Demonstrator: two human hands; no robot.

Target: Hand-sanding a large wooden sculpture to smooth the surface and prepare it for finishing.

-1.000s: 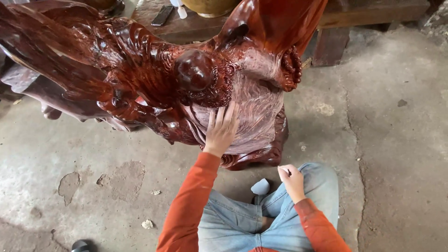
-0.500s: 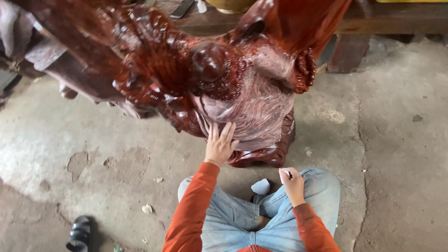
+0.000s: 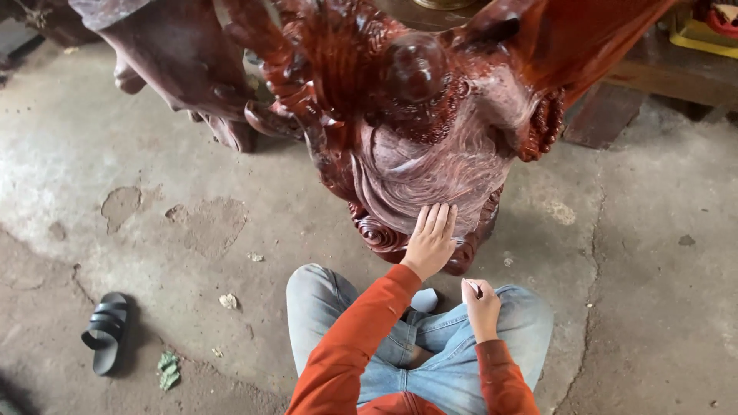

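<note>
Sandal (image 3: pixel 106 332) far left; flat-open left hand (image 3: pixel 430 242) on carving (image 3: pixel 430 154), right hand (image 3: pixel 483 306) fisted.

glossy red wood carving (image 3: pixel 430 131), rough matt concrete floor (image 3: pixel 192 215)

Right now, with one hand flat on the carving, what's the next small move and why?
Probably bring the right hand, closed on a small tool, up from the knee to the pale patch beside the left hand. The left hand rests flat low on the red wooden carving, while the tool is off the wood.
</note>
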